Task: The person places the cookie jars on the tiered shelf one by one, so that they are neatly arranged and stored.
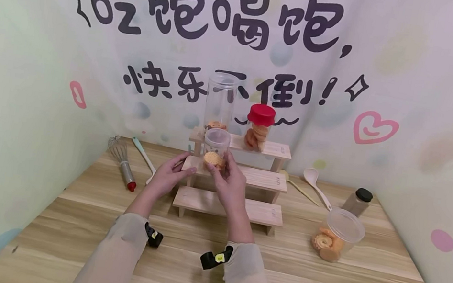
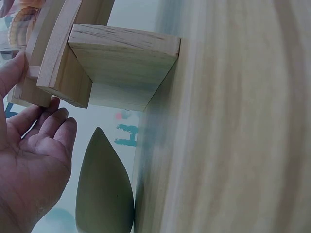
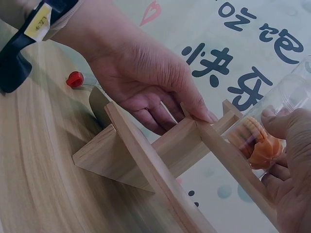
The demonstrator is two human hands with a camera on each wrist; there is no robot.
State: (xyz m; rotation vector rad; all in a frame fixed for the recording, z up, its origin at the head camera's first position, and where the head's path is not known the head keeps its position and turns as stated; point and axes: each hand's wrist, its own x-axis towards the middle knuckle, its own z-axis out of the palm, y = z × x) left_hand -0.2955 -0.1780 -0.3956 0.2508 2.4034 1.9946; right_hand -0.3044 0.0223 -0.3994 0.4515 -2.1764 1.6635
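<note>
A three-step wooden stand (image 1: 266,178) rises at the middle of the table. My right hand (image 1: 231,185) grips a small clear plastic jar (image 1: 218,141) with cookies in its bottom, at the left part of the middle step. In the right wrist view its thumb lies along the jar wall (image 3: 296,92), fingers on the far side. My left hand (image 1: 166,175) holds the left end of that same step, thumb above and curled fingers (image 2: 58,124) below the board. On the top step stand a tall clear jar (image 1: 221,97) and a red-lidded cookie jar (image 1: 259,129).
A whisk (image 1: 122,163) and a pale-blue-handled utensil (image 1: 144,155) lie left of the stand. To the right are a yellow utensil (image 1: 303,193), a white spoon (image 1: 317,187), a black-lidded jar (image 1: 357,203) and a wide cookie jar (image 1: 336,237). A printed cloth (image 1: 419,67) hangs behind.
</note>
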